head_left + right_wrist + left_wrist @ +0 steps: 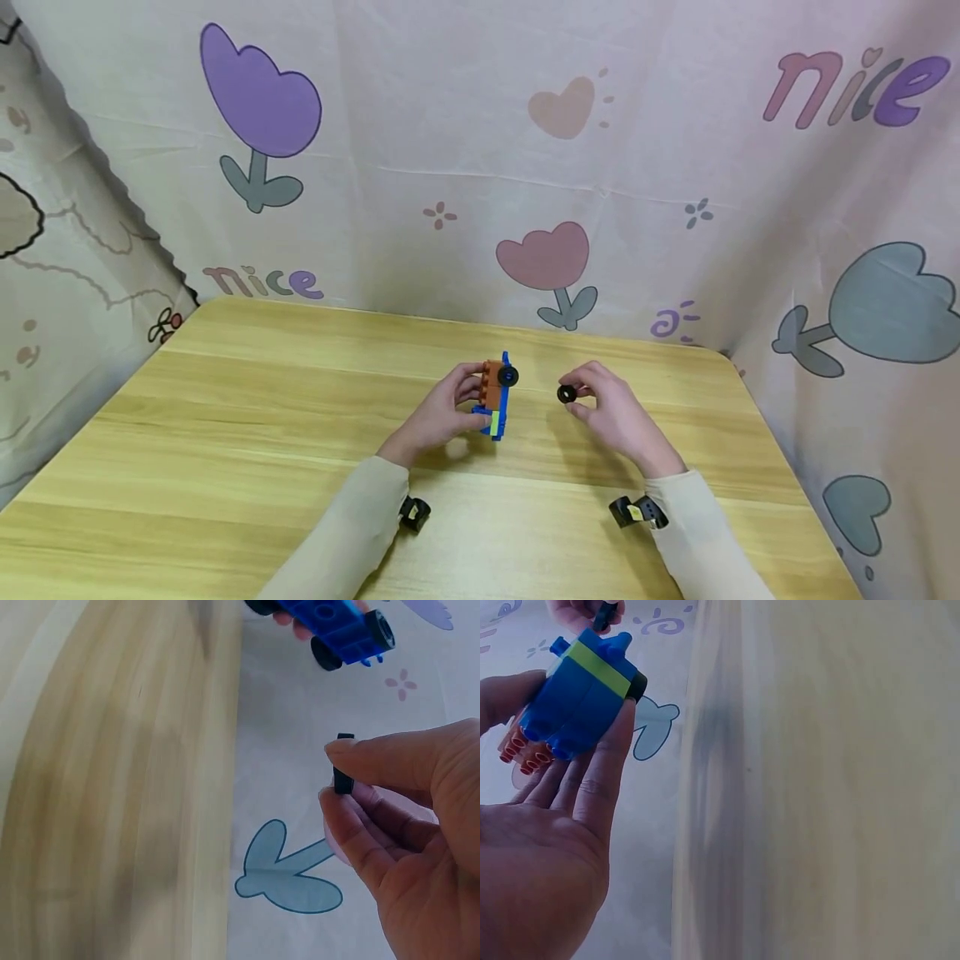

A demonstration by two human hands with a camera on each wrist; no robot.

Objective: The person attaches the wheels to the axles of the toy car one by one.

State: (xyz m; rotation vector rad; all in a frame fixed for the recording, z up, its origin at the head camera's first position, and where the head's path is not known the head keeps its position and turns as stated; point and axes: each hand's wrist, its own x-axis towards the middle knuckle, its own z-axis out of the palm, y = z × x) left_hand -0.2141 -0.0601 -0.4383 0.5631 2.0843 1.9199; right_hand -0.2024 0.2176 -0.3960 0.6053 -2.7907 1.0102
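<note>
A building-block toy car [491,396] is in my left hand [438,412], held on its side above the table between thumb and fingers. Its base is blue, with orange studded bricks and a yellow-green strip. One black wheel [507,377] shows on the car in the head view; the right wrist view shows several wheels on its blue underside [341,630]. To the right, apart from the car, my right hand [615,408] pinches a small black tire [566,393] by its rim. The right wrist view shows this tire [343,763] edge-on between thumb and fingertips.
Both hands are over a light wooden table [225,400]. Behind it hangs a pale curtain [420,108] printed with flowers and hearts, which also runs along the sides. Each wrist wears a black camera mount, such as the left mount [415,514].
</note>
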